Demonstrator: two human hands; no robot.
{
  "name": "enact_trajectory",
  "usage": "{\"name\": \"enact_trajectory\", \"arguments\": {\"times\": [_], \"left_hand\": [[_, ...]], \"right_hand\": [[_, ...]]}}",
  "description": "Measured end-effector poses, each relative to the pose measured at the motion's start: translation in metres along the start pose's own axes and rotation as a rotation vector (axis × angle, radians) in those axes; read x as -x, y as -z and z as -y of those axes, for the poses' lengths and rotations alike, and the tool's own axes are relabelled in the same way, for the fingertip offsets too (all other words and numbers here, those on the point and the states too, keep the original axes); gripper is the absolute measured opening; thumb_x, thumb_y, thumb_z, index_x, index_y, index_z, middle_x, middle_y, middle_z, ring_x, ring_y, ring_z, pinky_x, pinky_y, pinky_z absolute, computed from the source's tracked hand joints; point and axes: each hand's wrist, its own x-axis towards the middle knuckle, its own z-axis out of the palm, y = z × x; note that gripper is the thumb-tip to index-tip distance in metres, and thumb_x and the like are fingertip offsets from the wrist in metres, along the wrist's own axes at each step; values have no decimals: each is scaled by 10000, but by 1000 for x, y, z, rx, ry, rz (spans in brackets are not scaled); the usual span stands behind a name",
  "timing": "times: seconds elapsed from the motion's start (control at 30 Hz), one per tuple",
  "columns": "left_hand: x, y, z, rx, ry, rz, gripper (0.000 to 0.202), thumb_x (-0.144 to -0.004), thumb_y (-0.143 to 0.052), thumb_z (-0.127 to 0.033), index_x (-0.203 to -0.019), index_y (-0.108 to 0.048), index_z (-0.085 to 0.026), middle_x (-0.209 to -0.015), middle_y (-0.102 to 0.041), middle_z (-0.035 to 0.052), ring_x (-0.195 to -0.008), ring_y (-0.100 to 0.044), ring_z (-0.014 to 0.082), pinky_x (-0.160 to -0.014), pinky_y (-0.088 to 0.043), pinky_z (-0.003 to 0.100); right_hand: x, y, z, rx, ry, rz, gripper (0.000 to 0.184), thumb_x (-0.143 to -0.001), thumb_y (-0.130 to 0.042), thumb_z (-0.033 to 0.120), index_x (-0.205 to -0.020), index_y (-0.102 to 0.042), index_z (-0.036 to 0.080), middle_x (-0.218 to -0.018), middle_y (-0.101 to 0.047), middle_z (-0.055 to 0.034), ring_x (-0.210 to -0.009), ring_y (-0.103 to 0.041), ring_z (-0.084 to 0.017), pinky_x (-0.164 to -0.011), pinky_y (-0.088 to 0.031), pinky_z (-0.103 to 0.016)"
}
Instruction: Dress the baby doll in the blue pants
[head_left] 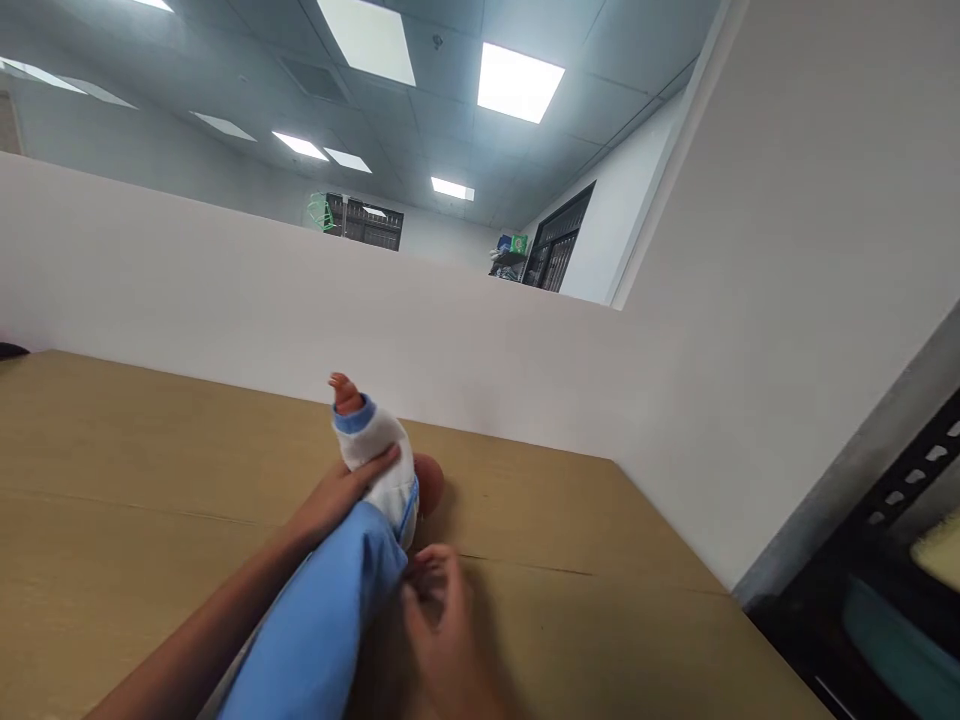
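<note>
A baby doll (375,470) in blue and white clothes lies on the tan table (150,470), with one small hand raised at its white, blue-cuffed sleeve. My left hand (341,495) wraps round the white sleeve of the doll. My right hand (439,600) sits beside the blue cloth (322,620) at the doll's lower body, its fingers curled and pinching at the fabric edge. The doll's head shows only as a rounded patch behind the sleeve.
A white partition wall (225,290) runs along the far edge of the table. A white wall stands at the right, with a dark metal shelf (885,560) at the lower right. Ceiling lights show above.
</note>
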Motion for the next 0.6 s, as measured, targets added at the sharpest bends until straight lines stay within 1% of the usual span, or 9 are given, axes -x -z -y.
{"name": "enact_trajectory", "arguments": {"times": [0.03, 0.07, 0.1, 0.17, 0.23, 0.33, 0.4, 0.5, 0.6], "left_hand": [[-4, 7, 1, 82, 42, -3, 615, -844, -825, -623, -1208, -726, -137, -1154, -806, 136, -1116, -742, 382, -976, -606, 438], [-9, 13, 3, 170, 86, 6, 637, -810, -867, -618, -1209, -720, -146, -1140, -809, 138, -1090, -753, 383, -926, -626, 425], [-14, 19, 6, 246, 122, 18, 651, -776, -904, -612, -1197, -717, -152, -1109, -814, 139, -1046, -768, 379, -866, -644, 407], [-24, 29, 14, 374, 170, 40, 624, -740, -951, -570, -1147, -725, -153, -1047, -822, 135, -967, -791, 360, -787, -660, 359], [-33, 38, 24, 485, 207, 66, 483, -810, -920, -494, -1087, -744, -140, -1024, -826, 129, -952, -798, 327, -789, -658, 309], [-43, 50, 37, 612, 294, 96, 253, -1004, -731, -372, -1048, -769, -127, -1002, -831, 123, -918, -805, 288, -770, -657, 279], [-47, 56, 44, 636, 327, 86, 270, -1070, -624, -346, -1038, -774, -124, -972, -832, 122, -853, -809, 269, -732, -663, 279], [-51, 61, 51, 667, 348, 65, 292, -1091, -589, -344, -1022, -773, -128, -923, -831, 109, -770, -803, 236, -701, -671, 267], [-54, 62, 55, 685, 362, 43, 262, -1087, -595, -300, -990, -767, -129, -897, -828, 105, -738, -800, 224, -691, -677, 264]], "right_hand": [[3, -10, -9, -22, -42, 107, 254, -966, -655, 256, -1208, -576, 255, -1120, -732, -58, -1060, -720, -229, -953, -573, -386], [3, -20, -13, -40, -47, 176, 302, -925, -678, 209, -1211, -593, 258, -1149, -744, -54, -1089, -723, -237, -981, -564, -394], [2, -27, -12, -50, -32, 211, 330, -890, -690, 171, -1197, -610, 263, -1156, -750, -45, -1098, -723, -241, -992, -556, -398], [-3, -38, -5, -50, 4, 203, 377, -836, -712, 141, -1180, -621, 267, -1146, -743, -32, -1087, -711, -246, -990, -538, -406], [-10, -45, 4, 2, 10, 189, 335, -810, -759, 187, -1114, -642, 262, -1111, -718, -33, -1061, -684, -258, -963, -511, -416], [-19, -52, 4, 15, 24, 201, 236, -764, -826, 274, -913, -647, 239, -1097, -660, -43, -1083, -622, -280, -984, -436, -425], [-22, -55, -5, -75, 35, 212, 242, -775, -813, 315, -839, -596, 228, -1051, -621, -35, -1061, -584, -265, -977, -400, -407], [-24, -58, -20, -261, -3, 259, 244, -875, -728, 392, -918, -542, 241, -918, -539, 7, -902, -504, -201, -875, -378, -357], [-30, -59, -31, -416, -33, 273, 336, -953, -669, 535, -976, -480, 258, -864, -492, 36, -809, -439, -168, -806, -355, -323]]}}
